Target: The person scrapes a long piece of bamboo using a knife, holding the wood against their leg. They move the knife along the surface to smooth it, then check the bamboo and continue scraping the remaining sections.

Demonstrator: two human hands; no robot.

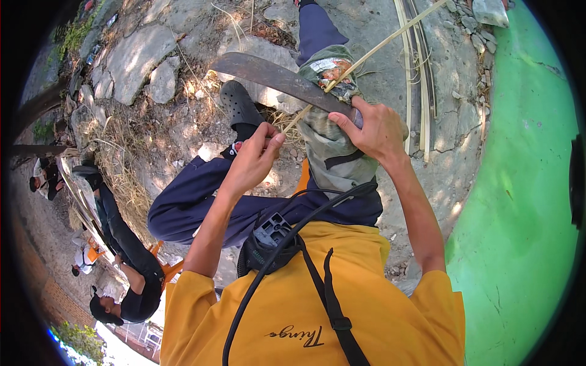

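Observation:
My right hand is wrapped round the handle of a machete with a long, dark, worn blade pointing left. In my left hand the near end of a thin pale strip, which looks like split bamboo, is pinched between the fingers. The strip runs up to the far right, and the blade crosses over it, hiding a short piece. Beneath both lies my outstretched leg, wrapped in a worn grey-green cloth with a frayed, stained patch near the blade. The machete's handle is mostly hidden by my fingers.
Several long pale and dark strips lie on the concrete right of my leg. A green surface borders the right side. Broken slabs and dry grass lie left. A person sits at lower left, others beyond. A black cable crosses my lap.

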